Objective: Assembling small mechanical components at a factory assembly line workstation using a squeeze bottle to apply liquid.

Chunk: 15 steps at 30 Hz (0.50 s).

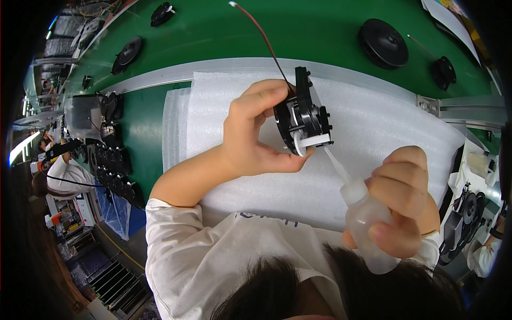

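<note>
Pinched between the thumb and fingers of my left hand (250, 125) is a black plastic assembly (301, 117) with white parts, tilted on its side above the foam sheet. A thin red and black wire (265, 42) with a small white connector runs up from it. My right hand (397, 200) is wrapped round a translucent squeeze bottle (368, 224), whose long thin nozzle points up and left. The nozzle's tip lies close by the white part at the assembly's lower end; whether they touch I cannot tell.
White foam sheeting (373, 133) covers the work surface before me. Past a metal rail (160, 77), a green surface (314, 32) carries a round black disc (384, 44) and smaller black units (442, 72). More black assemblies (112, 160) stand at left. Other people are at both sides.
</note>
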Each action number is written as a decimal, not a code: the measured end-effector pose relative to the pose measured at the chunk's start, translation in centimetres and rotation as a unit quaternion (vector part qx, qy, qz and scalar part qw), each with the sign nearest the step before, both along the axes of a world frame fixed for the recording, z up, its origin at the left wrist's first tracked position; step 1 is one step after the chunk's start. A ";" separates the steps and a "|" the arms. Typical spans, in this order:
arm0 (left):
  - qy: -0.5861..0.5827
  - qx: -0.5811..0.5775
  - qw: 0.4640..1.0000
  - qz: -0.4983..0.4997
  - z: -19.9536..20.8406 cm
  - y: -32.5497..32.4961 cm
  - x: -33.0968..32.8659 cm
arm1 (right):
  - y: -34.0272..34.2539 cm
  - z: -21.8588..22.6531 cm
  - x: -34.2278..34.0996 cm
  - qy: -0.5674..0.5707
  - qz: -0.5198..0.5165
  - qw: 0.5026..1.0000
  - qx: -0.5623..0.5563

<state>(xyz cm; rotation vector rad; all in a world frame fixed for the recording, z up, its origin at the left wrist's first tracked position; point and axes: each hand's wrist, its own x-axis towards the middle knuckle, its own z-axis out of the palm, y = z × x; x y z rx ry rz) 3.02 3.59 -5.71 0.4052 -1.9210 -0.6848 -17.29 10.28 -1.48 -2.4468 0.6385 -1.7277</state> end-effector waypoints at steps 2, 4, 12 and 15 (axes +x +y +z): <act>-0.020 0.041 0.999 -0.007 -0.2 0.3 0.0 | -0.1 0.1 -0.2 0.011 -0.002 1.000 0.002; -0.035 0.077 0.996 -0.004 -0.3 0.6 0.0 | -0.1 0.2 -0.6 0.022 -0.002 1.000 0.003; -0.054 0.092 0.994 -0.002 0.6 1.0 0.2 | 0.2 0.5 -0.8 0.083 0.036 0.994 0.053; -0.058 0.130 0.990 -0.008 1.3 0.7 -0.4 | 0.2 0.5 -0.6 0.031 -0.009 0.999 0.042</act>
